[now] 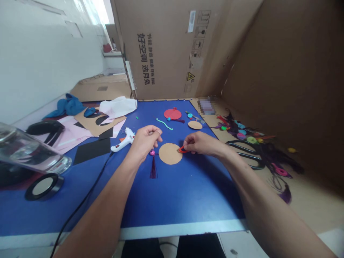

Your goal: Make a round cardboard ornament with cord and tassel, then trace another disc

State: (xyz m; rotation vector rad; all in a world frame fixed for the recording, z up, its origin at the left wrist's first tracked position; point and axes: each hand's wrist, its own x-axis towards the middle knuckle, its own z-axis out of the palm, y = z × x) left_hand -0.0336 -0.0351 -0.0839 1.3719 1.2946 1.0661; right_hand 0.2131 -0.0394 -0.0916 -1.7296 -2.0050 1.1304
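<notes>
1. Your right hand (198, 144) is closed in a pinch on a small red piece (181, 149), whose near tip lies over the right edge of a cardboard disc (170, 154). Gripping it by the outer end seems meant to keep your fingers off the disc and let you see the contact.
2. Your left hand (146, 138) hangs just beyond the disc's left side, fingers loosely curled; you cannot tell from this view whether anything thin sits between them. It seems kept near so it can help without covering the disc.
3. The disc lies flat on the blue counter (166, 200), in front of you and between your hands, probably so that both reach it equally.
4. The white glue gun (122, 142) lies beside your left wrist, its handle slanting out to your left, likely within easy reach.
5. As for direction, the disc is round, so it gives you no clear long axis. The red piece runs roughly sideways, from the disc's edge toward your right fingertips.
6. At the disc's left, the purple tassel (153, 168) has its long axis running toward you: pink bead (152, 152) at the far end, loose strands pointing at your side of the counter.
</notes>
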